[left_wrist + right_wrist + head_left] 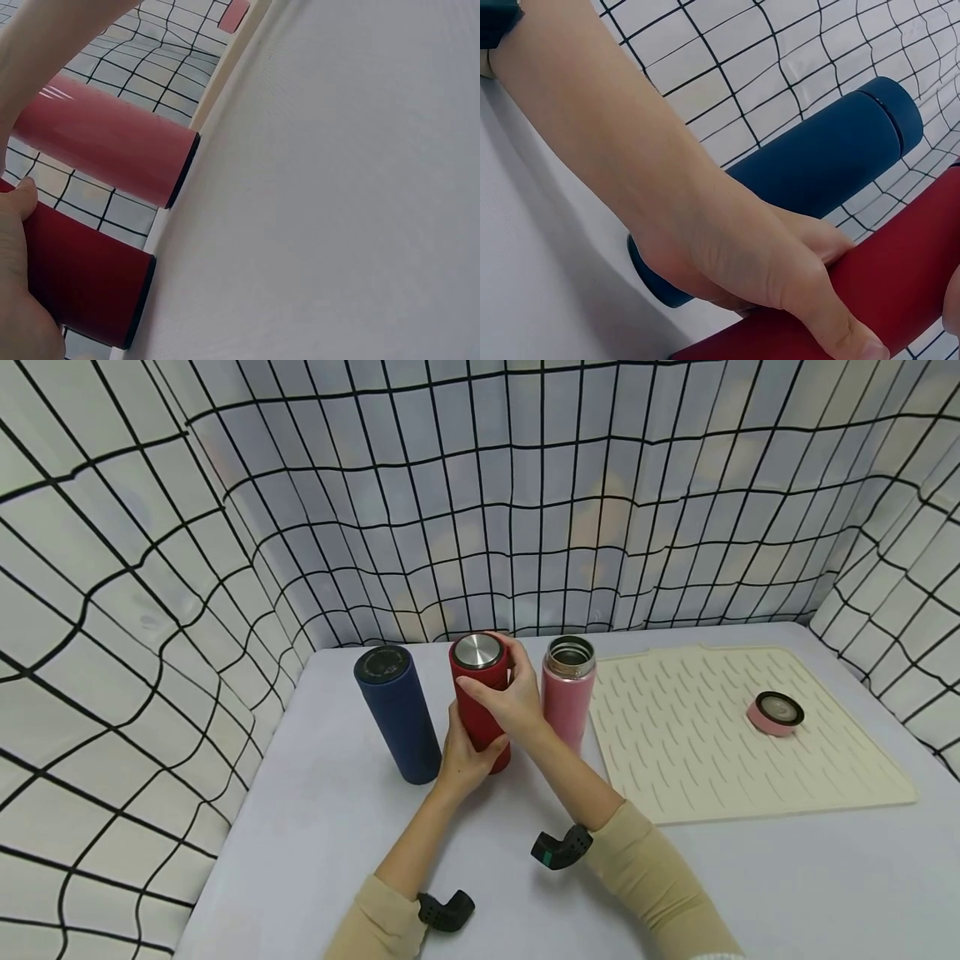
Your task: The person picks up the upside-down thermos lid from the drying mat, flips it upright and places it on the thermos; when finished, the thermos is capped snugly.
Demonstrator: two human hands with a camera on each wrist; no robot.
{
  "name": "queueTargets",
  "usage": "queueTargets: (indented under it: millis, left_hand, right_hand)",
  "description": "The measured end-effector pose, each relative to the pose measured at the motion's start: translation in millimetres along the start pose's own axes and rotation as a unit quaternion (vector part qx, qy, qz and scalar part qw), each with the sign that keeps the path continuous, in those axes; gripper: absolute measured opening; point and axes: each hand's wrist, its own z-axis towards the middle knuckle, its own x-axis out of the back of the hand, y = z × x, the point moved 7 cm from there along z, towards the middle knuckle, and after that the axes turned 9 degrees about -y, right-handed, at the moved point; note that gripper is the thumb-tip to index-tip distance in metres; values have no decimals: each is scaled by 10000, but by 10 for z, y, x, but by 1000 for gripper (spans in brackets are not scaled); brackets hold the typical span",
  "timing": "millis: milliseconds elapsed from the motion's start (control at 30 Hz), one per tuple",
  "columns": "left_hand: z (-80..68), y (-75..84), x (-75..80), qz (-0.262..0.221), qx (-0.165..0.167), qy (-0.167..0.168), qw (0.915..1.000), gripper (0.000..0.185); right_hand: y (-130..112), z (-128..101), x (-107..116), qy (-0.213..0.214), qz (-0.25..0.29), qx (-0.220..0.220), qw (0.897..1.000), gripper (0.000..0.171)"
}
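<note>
Both hands clasp the red flask (480,702): left hand (463,758) low, right hand (504,692) near its lid. Only the head view shows the pink lid (776,712) on the far-right mat (750,777).

A pale grey counter (315,827) stands enclosed on three sides by white fabric walls (525,502) printed with a black grid. The cloth sags and creases, bending the lines. Soft, even light falls across everything, casting only faint shadows.

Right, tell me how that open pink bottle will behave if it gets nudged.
The pink bottle is tall and narrow, so it probably tips easily. Its smooth round body would likely roll once down. Its lid lies off on the mat, so any contents could spill.
</note>
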Motion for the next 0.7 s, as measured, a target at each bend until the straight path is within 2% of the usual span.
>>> queueTargets:
  millis: [167, 367, 500, 700]
  left_hand:
    - [-5, -3, -2, 10, 2, 80, 10000, 78]
    - [-15, 7, -7, 39, -258, 209, 9994, 78]
    - [-25, -11, -7, -40, -323, 205, 9993, 78]
    - [-75, 201, -11, -173, -230, -4, 9996, 77]
  right_hand:
    - [-18, -10, -1, 79, -171, 36, 9998, 61]
    - [-26, -44, 10, 218, -402, 214, 9987, 62]
    - [154, -53, 20, 242, -613, 253, 9975, 65]
    - [236, -105, 1, 15, -894, 274, 9956, 70]
